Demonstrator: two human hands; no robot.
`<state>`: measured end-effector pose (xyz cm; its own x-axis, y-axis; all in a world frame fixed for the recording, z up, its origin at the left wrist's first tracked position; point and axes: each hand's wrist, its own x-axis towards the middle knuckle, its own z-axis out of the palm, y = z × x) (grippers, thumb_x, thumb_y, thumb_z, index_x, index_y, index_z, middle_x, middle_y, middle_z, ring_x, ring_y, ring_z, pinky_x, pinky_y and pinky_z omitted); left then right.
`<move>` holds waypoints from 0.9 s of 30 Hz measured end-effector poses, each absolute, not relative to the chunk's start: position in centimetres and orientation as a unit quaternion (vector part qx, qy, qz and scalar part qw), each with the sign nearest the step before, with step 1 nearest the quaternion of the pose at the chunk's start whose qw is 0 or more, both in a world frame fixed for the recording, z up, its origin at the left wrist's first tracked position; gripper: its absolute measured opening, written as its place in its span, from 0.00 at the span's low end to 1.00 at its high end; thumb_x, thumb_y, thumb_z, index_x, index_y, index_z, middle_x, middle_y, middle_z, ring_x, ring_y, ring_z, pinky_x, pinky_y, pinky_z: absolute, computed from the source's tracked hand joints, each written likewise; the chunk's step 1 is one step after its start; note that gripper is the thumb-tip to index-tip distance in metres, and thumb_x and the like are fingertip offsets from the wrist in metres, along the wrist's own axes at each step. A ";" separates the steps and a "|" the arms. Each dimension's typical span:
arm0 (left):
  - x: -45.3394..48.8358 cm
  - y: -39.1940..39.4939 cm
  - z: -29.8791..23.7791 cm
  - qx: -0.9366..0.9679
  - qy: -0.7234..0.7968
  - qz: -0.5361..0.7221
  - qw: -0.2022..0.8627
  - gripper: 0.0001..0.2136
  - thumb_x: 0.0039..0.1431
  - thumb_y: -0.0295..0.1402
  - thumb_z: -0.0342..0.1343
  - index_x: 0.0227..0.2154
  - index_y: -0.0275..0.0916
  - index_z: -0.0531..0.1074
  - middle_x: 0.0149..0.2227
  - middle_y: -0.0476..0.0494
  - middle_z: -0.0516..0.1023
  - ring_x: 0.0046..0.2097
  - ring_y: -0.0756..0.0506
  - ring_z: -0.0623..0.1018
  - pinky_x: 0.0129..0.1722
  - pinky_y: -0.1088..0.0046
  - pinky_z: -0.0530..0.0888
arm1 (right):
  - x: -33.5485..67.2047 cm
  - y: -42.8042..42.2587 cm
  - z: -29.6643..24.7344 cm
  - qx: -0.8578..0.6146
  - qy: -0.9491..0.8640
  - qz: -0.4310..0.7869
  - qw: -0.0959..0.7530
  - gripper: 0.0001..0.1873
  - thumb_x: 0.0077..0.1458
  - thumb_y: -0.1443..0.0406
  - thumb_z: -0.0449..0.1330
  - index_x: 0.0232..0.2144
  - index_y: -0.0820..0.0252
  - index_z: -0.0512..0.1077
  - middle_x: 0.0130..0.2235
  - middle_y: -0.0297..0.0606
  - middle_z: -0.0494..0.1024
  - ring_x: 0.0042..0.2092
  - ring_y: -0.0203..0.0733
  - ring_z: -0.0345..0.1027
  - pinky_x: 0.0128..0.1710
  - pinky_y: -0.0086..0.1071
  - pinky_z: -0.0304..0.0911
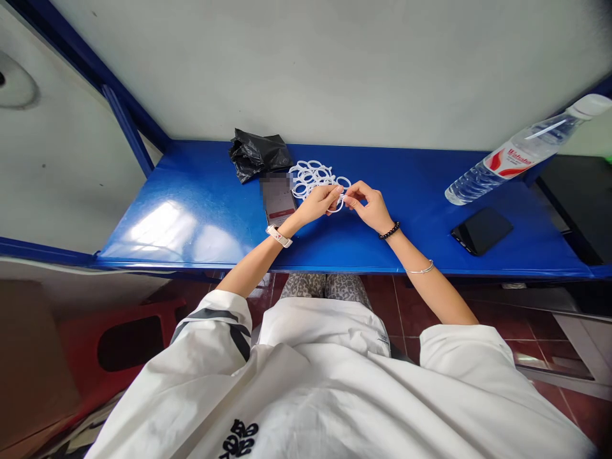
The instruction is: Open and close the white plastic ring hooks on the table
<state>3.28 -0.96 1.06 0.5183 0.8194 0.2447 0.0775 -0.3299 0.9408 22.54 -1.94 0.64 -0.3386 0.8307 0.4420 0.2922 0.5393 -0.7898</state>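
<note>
My left hand (319, 201) and my right hand (367, 204) meet over the blue table (191, 210). Both pinch the same white plastic ring (338, 204) between fingertips. Just behind the hands lies a pile of several white rings (310, 175), linked or heaped together. My left wrist carries a white watch, my right wrist a dark bead bracelet and a thin bangle.
A crumpled black plastic bag (258, 155) lies behind the rings. A phone with a lit screen (278, 199) rests by my left hand. A dark phone (480, 230) and a clear water bottle (516, 156) lie at the right. A red stool (129, 338) stands below left.
</note>
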 end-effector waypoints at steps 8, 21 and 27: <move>3.3 -0.7 0.7 0.729 0.306 0.392 0.472 0.31 0.67 0.65 0.45 0.23 0.41 0.59 0.19 0.53 0.61 0.22 0.53 0.64 0.25 0.75 0.64 | 22.5 -2.0 0.5 -0.365 -0.775 0.275 0.436 0.27 0.62 0.37 0.58 0.35 0.52 0.73 0.28 0.35 0.78 0.28 0.43 0.71 0.34 0.37 0.69; 3.1 -1.3 0.9 0.767 0.362 0.402 0.346 0.16 0.71 0.51 0.55 0.40 0.41 0.68 0.19 0.57 0.65 0.21 0.52 0.61 0.26 0.72 0.55 | 22.5 -2.1 0.3 -0.385 -0.785 0.243 0.421 0.29 0.65 0.37 0.54 0.29 0.52 0.67 0.27 0.35 0.75 0.29 0.45 0.71 0.34 0.38 0.66; 3.1 -1.7 1.4 0.772 0.350 0.401 0.348 0.20 0.69 0.55 0.54 0.42 0.41 0.69 0.19 0.56 0.67 0.21 0.51 0.63 0.27 0.71 0.56 | 22.4 -2.2 0.4 -0.389 -0.783 0.238 0.422 0.29 0.65 0.36 0.54 0.28 0.52 0.66 0.26 0.35 0.76 0.29 0.45 0.71 0.33 0.38 0.65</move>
